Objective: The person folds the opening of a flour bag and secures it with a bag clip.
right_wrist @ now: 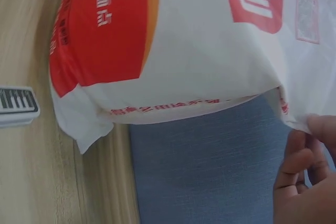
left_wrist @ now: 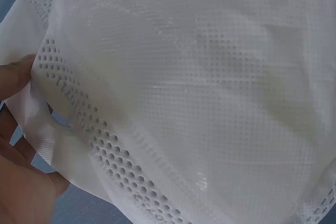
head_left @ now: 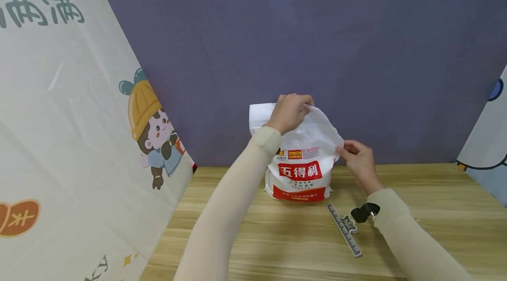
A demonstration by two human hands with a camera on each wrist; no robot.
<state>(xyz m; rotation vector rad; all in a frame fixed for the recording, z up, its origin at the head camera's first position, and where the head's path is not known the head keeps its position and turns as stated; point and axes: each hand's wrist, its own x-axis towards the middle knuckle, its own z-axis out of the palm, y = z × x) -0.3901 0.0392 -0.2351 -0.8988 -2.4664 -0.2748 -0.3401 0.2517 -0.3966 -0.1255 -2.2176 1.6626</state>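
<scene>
A white flour bag with red printed panels stands upright on the wooden table, its upper part slack and pulled up. My left hand grips the bag's top edge. In the left wrist view the left thumb lies on the front of the perforated top strip, with other fingers behind it. My right hand pinches the bag's right side edge between thumb and fingers, also seen in the right wrist view. On the table in front of the bag lies a long grey-and-white clip with a striped pattern.
A blue-grey cloth backdrop rises directly behind the bag at the table's back edge. To the left hangs a white printed sheet with a cartoon figure. Another printed sheet borders the right. The wooden table extends toward me.
</scene>
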